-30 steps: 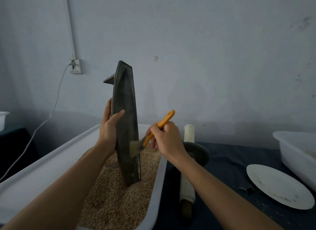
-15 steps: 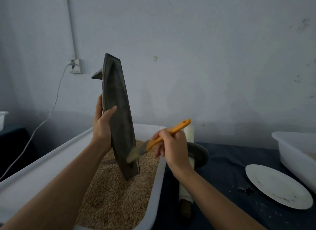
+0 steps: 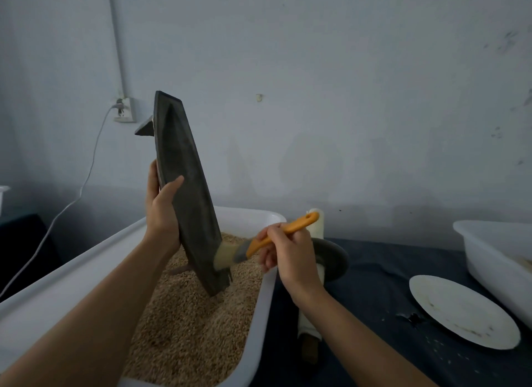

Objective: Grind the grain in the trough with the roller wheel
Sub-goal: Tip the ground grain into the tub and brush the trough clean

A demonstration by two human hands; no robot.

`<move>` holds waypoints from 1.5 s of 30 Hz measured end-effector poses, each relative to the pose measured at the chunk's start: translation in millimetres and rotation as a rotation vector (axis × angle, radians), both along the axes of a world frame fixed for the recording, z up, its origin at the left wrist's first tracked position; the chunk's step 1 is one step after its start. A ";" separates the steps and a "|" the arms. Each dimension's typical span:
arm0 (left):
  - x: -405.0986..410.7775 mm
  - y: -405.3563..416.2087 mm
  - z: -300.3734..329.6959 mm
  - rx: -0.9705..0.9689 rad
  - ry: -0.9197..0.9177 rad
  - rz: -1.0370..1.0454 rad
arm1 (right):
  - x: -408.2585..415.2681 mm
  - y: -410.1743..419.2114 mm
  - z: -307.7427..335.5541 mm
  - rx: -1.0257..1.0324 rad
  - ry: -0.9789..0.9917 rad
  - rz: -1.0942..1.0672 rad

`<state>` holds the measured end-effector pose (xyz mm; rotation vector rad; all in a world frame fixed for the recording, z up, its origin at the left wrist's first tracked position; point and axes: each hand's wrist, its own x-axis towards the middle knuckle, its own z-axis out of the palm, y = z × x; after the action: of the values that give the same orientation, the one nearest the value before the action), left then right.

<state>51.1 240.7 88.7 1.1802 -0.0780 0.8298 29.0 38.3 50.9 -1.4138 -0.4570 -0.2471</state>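
Leftmost, the white tub [image 3: 72, 274] of grain [image 3: 187, 323] kept open rim on its near side. Over it the left hand [image 3: 162, 211] gripped the dark trough [image 3: 184, 185] at mid-length, tilted on end, its lower tip in the grain. The right hand [image 3: 288, 251] pinched an orange-handled brush [image 3: 259, 244], bristles against the trough's lower end. Behind that hand, the roller wheel [image 3: 331, 255] lay on the dark tabletop [image 3: 374, 314], beside a white plate [image 3: 463, 312].

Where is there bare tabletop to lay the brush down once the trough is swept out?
Bare dark cloth lies between the roller wheel and the white plate. More shows nearer, below the plate, though speckled with crumbs. The grain tub fills the left; a white bin crowds the right edge.
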 end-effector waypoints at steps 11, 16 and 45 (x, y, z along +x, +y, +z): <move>-3.7 2.9 2.3 -0.004 -0.023 0.044 | 0.4 -2.4 1.0 -0.091 0.013 -0.033; -3.5 3.6 1.9 -0.037 -0.005 0.046 | -5.2 -4.5 4.5 0.051 -0.079 0.033; -2.6 -12.8 -8.0 0.024 0.162 -0.168 | 61.1 81.7 85.4 0.418 -0.001 0.236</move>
<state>48.5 227.9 80.7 1.2419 -0.0532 0.5854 90.2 120.0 136.4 -0.9426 -0.5338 -0.1405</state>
